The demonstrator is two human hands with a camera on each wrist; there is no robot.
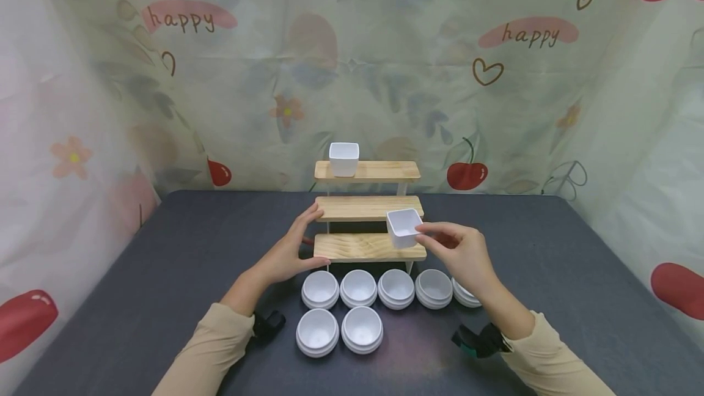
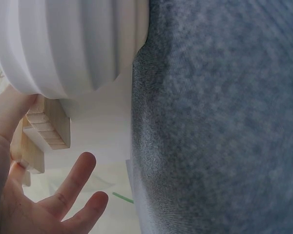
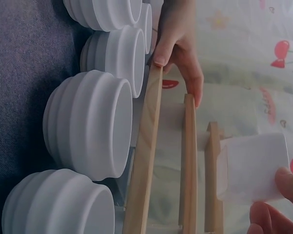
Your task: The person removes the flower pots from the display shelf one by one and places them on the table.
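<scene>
My right hand point(image 1: 459, 252) pinches a small white square bowl point(image 1: 401, 228) by its right rim, between thumb and fingertips. The bowl is tilted, in front of the right side of a three-tier wooden display stand point(image 1: 363, 208); in the right wrist view the bowl point(image 3: 251, 163) shows its outer wall. My left hand point(image 1: 286, 255) touches the stand's left end, its thumb at the bottom board and its fingertips at the middle board. In the left wrist view two fingers point(image 2: 75, 180) reach out free. Another white square bowl point(image 1: 344, 159) sits on the top board, left of centre.
Before the stand, several round ribbed white bowls point(image 1: 396, 289) form a row, the rightmost partly hidden by my right hand. Two more round bowls point(image 1: 317, 332) stand nearer me at left. A dark cloth point(image 1: 495, 219) covers the table; printed curtains point(image 1: 374, 78) hang behind it.
</scene>
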